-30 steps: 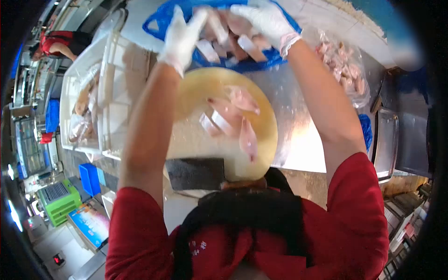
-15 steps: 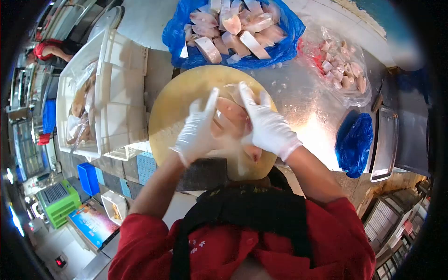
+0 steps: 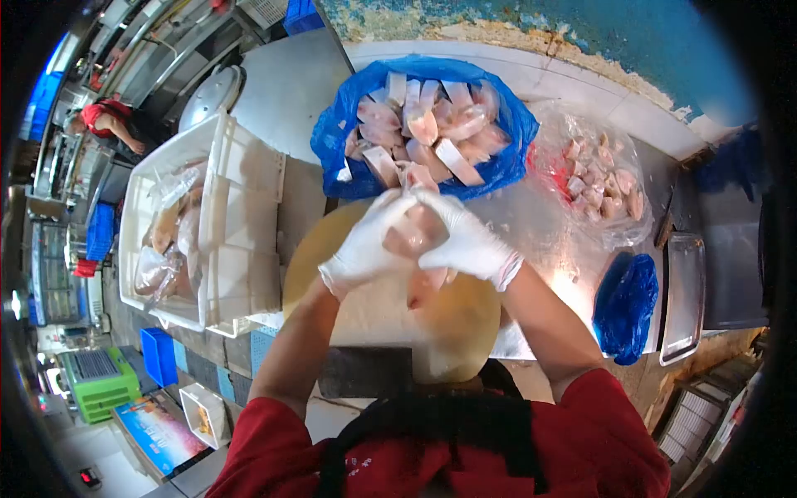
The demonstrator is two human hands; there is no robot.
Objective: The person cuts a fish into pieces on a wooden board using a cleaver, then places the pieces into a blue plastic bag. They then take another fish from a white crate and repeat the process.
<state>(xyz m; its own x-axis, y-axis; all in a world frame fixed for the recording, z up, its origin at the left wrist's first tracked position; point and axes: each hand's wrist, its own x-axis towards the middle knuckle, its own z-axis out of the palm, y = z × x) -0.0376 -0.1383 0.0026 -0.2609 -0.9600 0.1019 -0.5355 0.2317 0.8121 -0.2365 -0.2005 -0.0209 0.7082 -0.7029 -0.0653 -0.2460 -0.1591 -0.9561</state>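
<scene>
My left hand (image 3: 364,247) and my right hand (image 3: 470,241), both in white gloves, are cupped around pale pink fish pieces (image 3: 413,231). The fingertips of both meet at the near rim of a blue plastic bag (image 3: 328,158). Another fish piece (image 3: 425,286) hangs or lies just below my right hand, blurred. Under my hands is a round yellowish cutting board (image 3: 465,324). A dark rectangular blade (image 3: 365,371), looking like a cleaver, lies at the board's near edge. Inside the blue bag are many cut fish chunks (image 3: 457,124).
White plastic crates (image 3: 241,241) with bagged fish stand at left. To the right are a clear bag (image 3: 594,174) of smaller chunks, a crumpled blue bag (image 3: 627,307) and a metal tray (image 3: 685,290). A person in red (image 3: 108,120) is farther off at upper left.
My hands have moved forward from the board to the blue bag's near rim, gathering the fish pieces between them. The view has tilted up, showing more wall.
</scene>
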